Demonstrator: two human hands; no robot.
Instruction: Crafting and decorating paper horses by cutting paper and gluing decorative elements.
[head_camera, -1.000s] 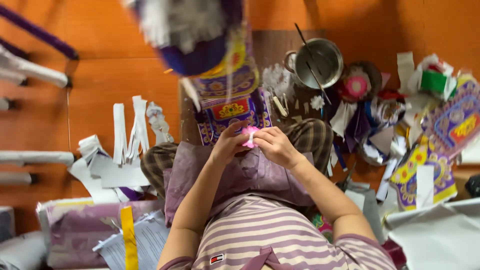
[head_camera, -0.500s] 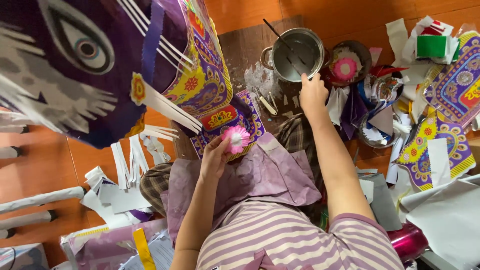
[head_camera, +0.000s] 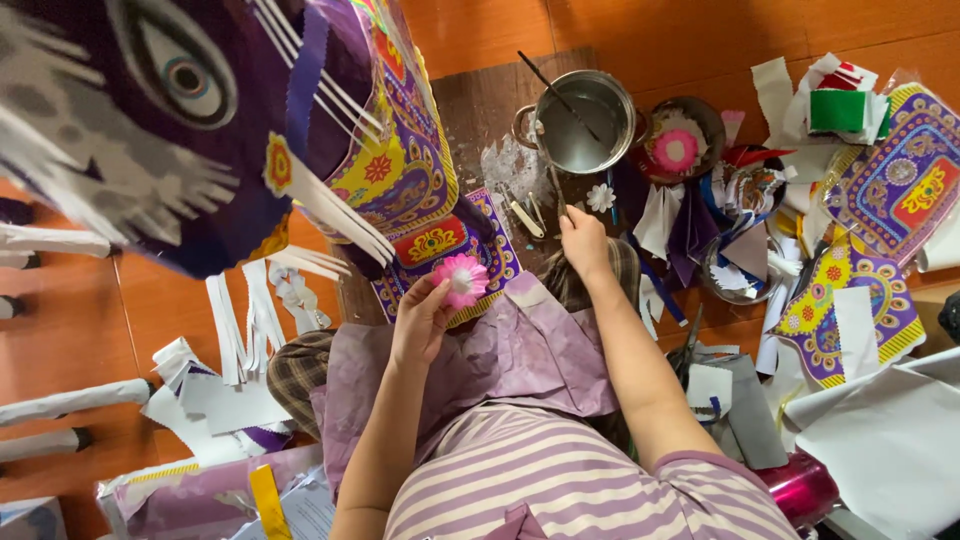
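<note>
Flower of pink paper with a white centre sits pinched in our left hand, fingers curled round its underside, held up over the lilac cloth on our lap; it hangs just in front of the patterned purple-and-yellow paper sheet at the near edge of the wooden board. Our right hand reaches out over that board, fingers closed on a thin brush handle that points up toward the steel pot; the pot stands at the board's far right corner with a second stick leaning in it; just right of it a dark bowl holds another pink flower. A big purple paper figure with a painted eye fills the upper left; white paper strips lie on the orange floor at left; cut coloured papers crowd the right.
</note>
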